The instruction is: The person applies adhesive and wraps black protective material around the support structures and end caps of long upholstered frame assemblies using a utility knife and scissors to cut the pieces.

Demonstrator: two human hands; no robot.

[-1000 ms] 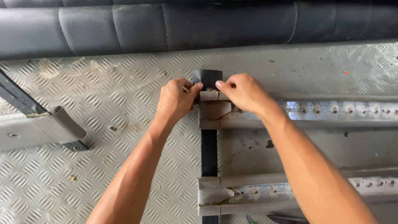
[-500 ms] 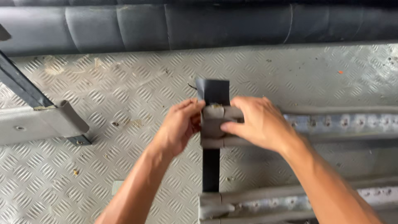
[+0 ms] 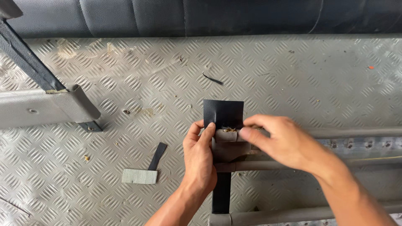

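Note:
A black strip (image 3: pixel 223 113) of tape-like material runs from its free upper end down across a grey padded bar (image 3: pixel 356 134) and on to a lower bar (image 3: pixel 268 217). My left hand (image 3: pixel 200 159) presses the strip's left side at the wrapped joint (image 3: pixel 228 147), thumb and fingers pinching it. From the right, my right hand (image 3: pixel 282 142) grips the same joint with its fingertips on top. Frayed yellowish stuffing shows at the joint's upper edge.
The floor is diamond-plate metal (image 3: pixel 138 75). A small grey patch with a black strip (image 3: pixel 142 172) lies left of my left hand. A grey bracket on a dark bar (image 3: pixel 46 106) sits at far left. Dark upholstered cushions (image 3: pixel 201 16) line the top edge.
The view has shifted, so the joint and hands sit lower in frame. Both hands stay at the joint; the strip's free top end now stands above my fingers, and the loose patch has come into view.

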